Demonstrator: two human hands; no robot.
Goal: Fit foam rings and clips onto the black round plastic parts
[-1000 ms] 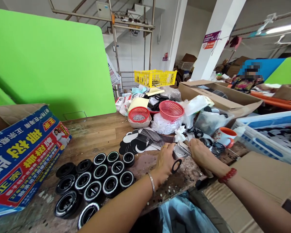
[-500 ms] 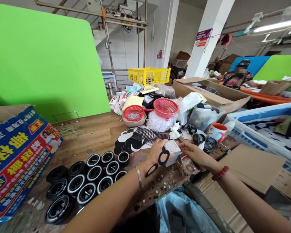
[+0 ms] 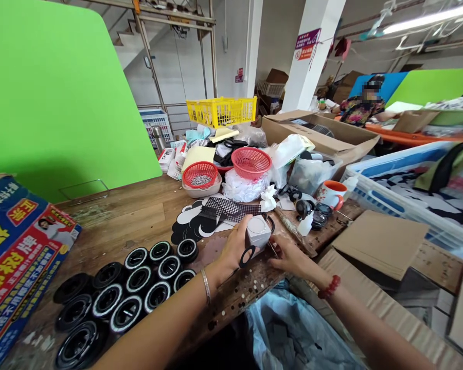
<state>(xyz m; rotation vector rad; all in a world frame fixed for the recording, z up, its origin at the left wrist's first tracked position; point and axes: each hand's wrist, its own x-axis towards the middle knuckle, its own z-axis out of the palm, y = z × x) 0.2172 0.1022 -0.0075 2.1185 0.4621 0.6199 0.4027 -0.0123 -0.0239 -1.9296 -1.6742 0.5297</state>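
A small pale grey-white box-shaped piece [image 3: 258,231] with a round outline on its top is gripped in my left hand [image 3: 233,249], above the table's front edge. One black ring [image 3: 247,256] shows at its near lower side, and another dark ring [image 3: 270,222] stands at its far right side. Close to the box's right side, my right hand [image 3: 291,257] is closed, with fingertips around a thin stick-like thing [image 3: 272,247] whose kind I cannot make out. Black round pieces with pale rims [image 3: 139,278] stand in rows left of my left hand.
Black and white cut sheets [image 3: 200,221], red baskets [image 3: 251,162], a mug [image 3: 331,194] and a small white bottle [image 3: 305,225] lie beyond my hands. A blue bag [image 3: 281,329] hangs below the edge. Cardboard [image 3: 378,241] is at right; a person [image 3: 364,105] sits far back.
My right hand has moved down and slightly away from the box's top edge, and the thin thing now shows at its fingertips. The box has turned in my left hand. The camera view has shifted right.
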